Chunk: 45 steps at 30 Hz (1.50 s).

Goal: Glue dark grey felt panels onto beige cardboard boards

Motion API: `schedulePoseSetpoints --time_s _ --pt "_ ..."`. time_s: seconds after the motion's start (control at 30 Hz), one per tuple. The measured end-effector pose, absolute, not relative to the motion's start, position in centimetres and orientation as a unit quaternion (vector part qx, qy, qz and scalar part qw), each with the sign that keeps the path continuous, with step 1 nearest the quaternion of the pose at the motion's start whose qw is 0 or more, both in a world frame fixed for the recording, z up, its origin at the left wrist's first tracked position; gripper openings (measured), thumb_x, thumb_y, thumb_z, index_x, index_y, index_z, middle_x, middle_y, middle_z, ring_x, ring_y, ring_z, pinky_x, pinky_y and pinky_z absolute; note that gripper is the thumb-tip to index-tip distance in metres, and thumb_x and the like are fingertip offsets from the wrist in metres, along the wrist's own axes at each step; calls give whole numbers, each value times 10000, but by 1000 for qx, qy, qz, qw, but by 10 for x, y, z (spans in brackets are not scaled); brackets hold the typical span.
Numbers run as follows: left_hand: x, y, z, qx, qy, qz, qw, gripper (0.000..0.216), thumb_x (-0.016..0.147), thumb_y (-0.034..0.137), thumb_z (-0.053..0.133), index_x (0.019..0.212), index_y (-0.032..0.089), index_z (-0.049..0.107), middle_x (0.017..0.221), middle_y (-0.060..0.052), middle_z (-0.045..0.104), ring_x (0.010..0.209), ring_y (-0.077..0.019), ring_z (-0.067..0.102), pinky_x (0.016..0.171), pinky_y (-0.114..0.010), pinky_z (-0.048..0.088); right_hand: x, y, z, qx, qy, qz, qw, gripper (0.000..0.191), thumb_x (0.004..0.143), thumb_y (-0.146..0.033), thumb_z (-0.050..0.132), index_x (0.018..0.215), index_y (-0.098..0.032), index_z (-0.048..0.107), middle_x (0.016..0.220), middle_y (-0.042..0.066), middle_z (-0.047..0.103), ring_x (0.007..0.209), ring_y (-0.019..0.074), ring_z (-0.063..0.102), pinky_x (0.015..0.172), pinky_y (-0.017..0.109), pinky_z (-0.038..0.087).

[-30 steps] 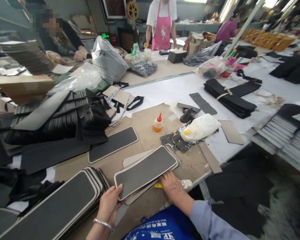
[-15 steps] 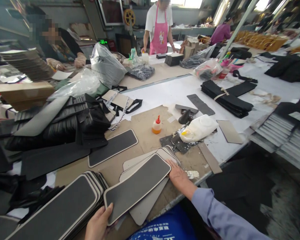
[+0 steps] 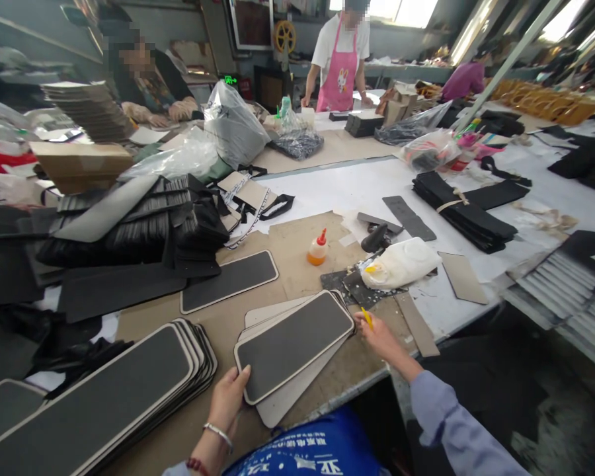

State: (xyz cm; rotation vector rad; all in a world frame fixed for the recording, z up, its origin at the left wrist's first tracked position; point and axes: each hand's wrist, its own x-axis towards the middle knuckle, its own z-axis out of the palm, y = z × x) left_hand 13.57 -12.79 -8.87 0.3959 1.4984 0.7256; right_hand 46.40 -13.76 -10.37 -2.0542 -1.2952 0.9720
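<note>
A dark grey panel with a pale rim and rounded corners (image 3: 295,344) lies tilted over a fanned stack of beige boards (image 3: 282,403). My left hand (image 3: 228,396) grips its near left corner, thumb on top and fingers underneath. Just off the panel's right end, my right hand (image 3: 379,337) is closed round a slim yellow tool (image 3: 367,318), whose exact kind I cannot make out. To the left sits a thick pile of similar rimmed panels (image 3: 129,390). One more rimmed panel (image 3: 231,281) lies flat farther back.
Beyond the boards stand an orange-filled bottle with a red tip (image 3: 317,250) and a white plastic jug (image 3: 401,263) lying on its side. Black pieces (image 3: 143,225) are heaped at the left. Tied black strips (image 3: 463,208) lie at the right. Two co-workers are across the table.
My right hand has left the panel's right end, shifted slightly right, and now has the yellow tool. The panel lies flatter on the boards, with my left hand still at its corner.
</note>
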Motion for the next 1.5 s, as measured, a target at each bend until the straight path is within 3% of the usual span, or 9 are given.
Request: schedulePoseSetpoints --time_s 0.1,0.23,0.4,0.5,0.7,0.9,1.1,1.33,1.5 --pt "134 -125 -96 194 659 305 660 59 708 134 546 767 132 558 592 -35 656 532 -138 608 407 -197 414 466 -129 -105 -773 -405 414 260 249 831 -204 337 981 -124 519 877 105 642 690 128 629 575 254 522" --pt "129 -124 -106 216 662 297 653 69 708 149 553 775 136 560 604 -31 661 572 -145 619 467 -214 452 463 -115 -110 -786 -425 391 220 219 819 -201 357 942 -134 524 823 78 643 588 109 602 491 221 484" --pt "125 -124 -117 229 658 314 645 83 674 196 600 730 146 565 621 -24 666 619 -146 624 607 -252 491 459 -103 -111 -784 -517 308 151 167 785 -204 419 799 -145 575 810 77 621 761 157 579 696 261 442" --pt "124 -125 -118 217 654 319 651 104 664 226 609 724 153 566 629 -30 666 643 -154 624 641 -271 489 456 -100 -110 -773 -564 267 114 186 793 -209 405 818 -147 578 862 93 610 844 171 556 762 259 402" --pt "122 -125 -115 235 647 345 638 276 587 368 646 733 141 585 643 -40 660 679 -182 613 672 -300 473 453 -97 -112 -744 -621 240 58 206 809 -211 368 833 -134 557 839 109 605 815 182 555 735 266 390" --pt "120 -124 -117 277 695 337 572 309 556 435 632 640 141 589 588 -26 630 646 -193 587 642 -300 456 450 -92 -118 -743 -632 219 15 137 767 -295 477 784 -165 516 781 70 609 728 175 563 646 249 384" --pt "120 -123 -116 289 720 330 539 299 542 442 631 588 151 579 549 -18 600 648 -199 572 646 -304 451 445 -90 -115 -770 -579 265 44 144 732 -323 525 752 -188 479 705 27 601 629 149 554 562 229 365" --pt "121 -123 -115 290 719 316 547 335 526 480 629 570 154 564 496 3 563 598 -194 560 610 -309 453 440 -88 -108 -768 -597 231 24 149 744 -326 494 737 -181 457 743 54 574 705 168 543 615 247 368" --pt "120 -122 -115 278 719 312 556 357 518 491 633 594 147 575 517 -7 581 608 -195 565 625 -316 452 439 -87 -108 -783 -566 252 46 159 733 -348 492 727 -192 462 678 13 563 624 152 538 577 240 359"
